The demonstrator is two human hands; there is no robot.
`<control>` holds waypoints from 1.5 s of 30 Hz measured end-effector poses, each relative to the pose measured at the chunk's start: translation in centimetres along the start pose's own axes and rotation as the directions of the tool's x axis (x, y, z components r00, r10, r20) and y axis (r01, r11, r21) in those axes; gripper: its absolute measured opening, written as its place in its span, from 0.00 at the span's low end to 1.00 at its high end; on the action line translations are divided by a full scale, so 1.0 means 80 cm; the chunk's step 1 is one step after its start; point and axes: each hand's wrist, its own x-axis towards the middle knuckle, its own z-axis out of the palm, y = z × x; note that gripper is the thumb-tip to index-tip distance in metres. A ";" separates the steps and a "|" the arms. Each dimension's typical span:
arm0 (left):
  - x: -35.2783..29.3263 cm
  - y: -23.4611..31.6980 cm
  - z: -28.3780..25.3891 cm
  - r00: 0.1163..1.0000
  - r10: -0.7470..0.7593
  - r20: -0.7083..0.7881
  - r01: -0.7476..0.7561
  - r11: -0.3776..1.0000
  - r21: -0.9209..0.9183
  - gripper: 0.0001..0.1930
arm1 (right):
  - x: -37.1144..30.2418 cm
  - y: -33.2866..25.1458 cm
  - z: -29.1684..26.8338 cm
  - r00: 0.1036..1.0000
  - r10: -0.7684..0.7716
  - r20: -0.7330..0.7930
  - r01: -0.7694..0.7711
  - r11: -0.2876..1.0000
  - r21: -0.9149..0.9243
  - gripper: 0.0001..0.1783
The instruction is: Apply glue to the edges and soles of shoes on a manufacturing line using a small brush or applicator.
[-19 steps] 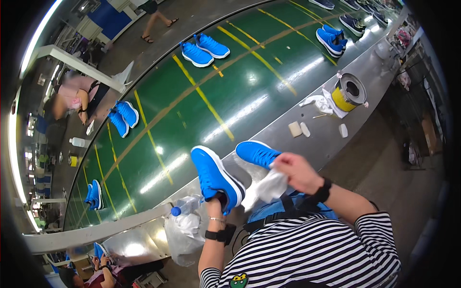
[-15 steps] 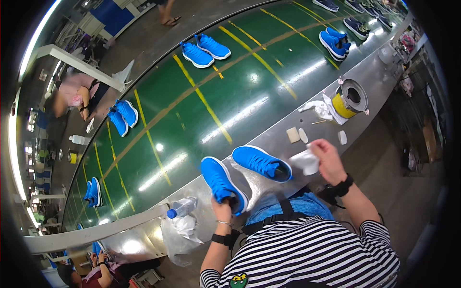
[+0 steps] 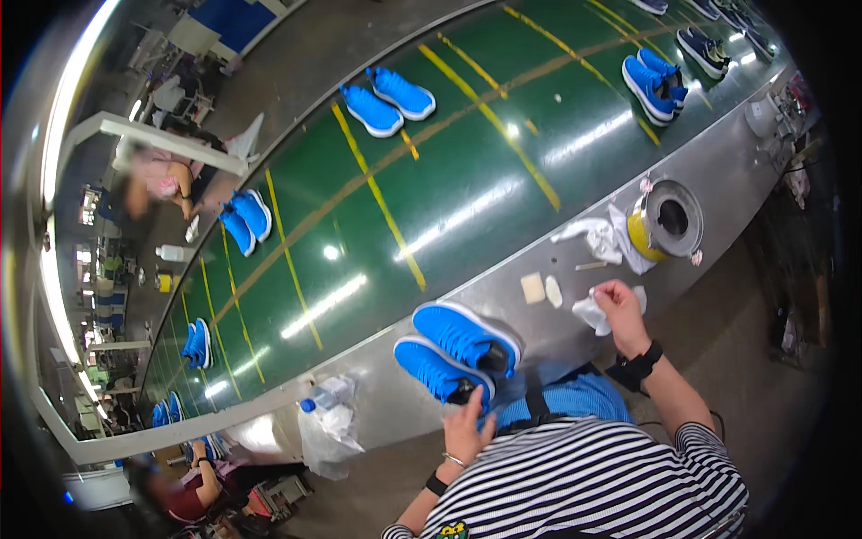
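Note:
Two bright blue sneakers with white soles lie side by side at the metal ledge in front of me, toes toward the conveyor. My left hand (image 3: pixel 465 431) is at the heel of the nearer sneaker (image 3: pixel 435 366), fingers apart, their tips at its collar. The other sneaker (image 3: pixel 460 331) rests against it on the far side. To the right, my right hand (image 3: pixel 623 314) pinches a crumpled white cloth (image 3: pixel 589 313) over the ledge. Near that cloth lie a beige square block (image 3: pixel 532 288) and a white oval piece (image 3: pixel 553 292).
A round metal can (image 3: pixel 666 220) with a yellow side stands right, beside white rags (image 3: pixel 594 238) and a small stick (image 3: pixel 591 266). A clear bottle (image 3: pixel 330 393) and plastic bag (image 3: pixel 330 440) lie left. More shoe pairs sit on the green conveyor (image 3: pixel 359 242). Other people work at left.
The nearer sneaker has moved right, against the other one, which has shifted slightly left and nearer. My left hand moved right with it and its fingers have spread. My right hand still holds the cloth.

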 end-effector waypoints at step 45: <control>0.106 -0.050 -0.019 0.973 -0.143 0.180 0.117 0.982 0.146 0.23 | 0.093 0.030 -0.009 0.813 -0.548 0.196 0.495 0.473 -0.729 0.13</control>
